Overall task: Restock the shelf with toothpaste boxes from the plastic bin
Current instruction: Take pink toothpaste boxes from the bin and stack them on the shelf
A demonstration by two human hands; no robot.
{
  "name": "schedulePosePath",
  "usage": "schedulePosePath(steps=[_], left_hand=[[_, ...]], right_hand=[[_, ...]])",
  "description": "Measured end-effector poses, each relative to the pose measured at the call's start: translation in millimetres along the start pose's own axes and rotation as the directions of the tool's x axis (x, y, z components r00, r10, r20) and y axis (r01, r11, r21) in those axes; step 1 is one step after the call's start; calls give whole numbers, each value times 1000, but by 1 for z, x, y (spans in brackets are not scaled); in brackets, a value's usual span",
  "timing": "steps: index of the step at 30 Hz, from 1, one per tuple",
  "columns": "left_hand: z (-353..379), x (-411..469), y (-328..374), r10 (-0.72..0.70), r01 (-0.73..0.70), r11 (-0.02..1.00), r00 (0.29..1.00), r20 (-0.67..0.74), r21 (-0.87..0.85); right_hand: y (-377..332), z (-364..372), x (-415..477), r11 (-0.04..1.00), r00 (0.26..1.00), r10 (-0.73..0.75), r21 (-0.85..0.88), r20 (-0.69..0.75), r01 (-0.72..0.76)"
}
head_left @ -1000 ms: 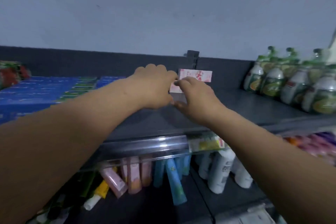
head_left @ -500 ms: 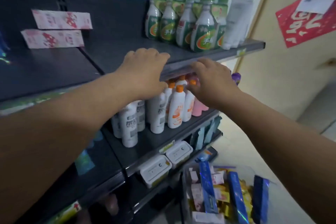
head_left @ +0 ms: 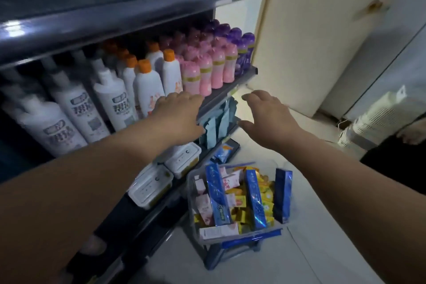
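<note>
now both arms reach out, left hand (head_left: 178, 114) and right hand (head_left: 268, 115) bare, fingers loosely spread, gripping nothing, near the shelf (head_left: 227, 90) edge. below them the plastic bin (head_left: 192, 212) on the floor holds blue, pink and yellow toothpaste boxes (head_left: 217, 193).

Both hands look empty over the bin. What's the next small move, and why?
Probably lower the right hand toward the plastic bin and take one upright blue toothpaste box. Both it and the left hand are open and hold nothing, the bin sits below them, and the blue boxes stand above the rest, so they look easiest to grasp.
</note>
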State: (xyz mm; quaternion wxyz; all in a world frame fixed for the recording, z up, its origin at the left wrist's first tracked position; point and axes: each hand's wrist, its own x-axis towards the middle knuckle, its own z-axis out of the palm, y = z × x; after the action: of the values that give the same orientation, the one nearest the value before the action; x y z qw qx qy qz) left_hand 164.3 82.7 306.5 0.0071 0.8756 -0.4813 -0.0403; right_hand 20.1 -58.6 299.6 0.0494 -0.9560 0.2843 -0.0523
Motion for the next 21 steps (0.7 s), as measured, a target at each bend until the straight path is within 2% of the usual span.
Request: schedulePosePath(steps=[5,10,15,18,21], left_hand=[[70,32,30,-19,47,988,983,182,-151],[138,59,49,-129,242,923,926,355,-298],[207,81,58,-261,472,811,821,508,-346],[249,91,65,-324,563,748,772,548,-351],[286,102,71,-368,668,638,701,610,-382]], right_hand=[[46,67,4,981,980,122,134,157,-144],[86,139,10,931,925,247,193,291,-309],[115,209,9,867,833,332,206,442,-455],[129,248,7,831,782,372,195,501,-521],[140,282,7,803,731,404,171,550,-571]])
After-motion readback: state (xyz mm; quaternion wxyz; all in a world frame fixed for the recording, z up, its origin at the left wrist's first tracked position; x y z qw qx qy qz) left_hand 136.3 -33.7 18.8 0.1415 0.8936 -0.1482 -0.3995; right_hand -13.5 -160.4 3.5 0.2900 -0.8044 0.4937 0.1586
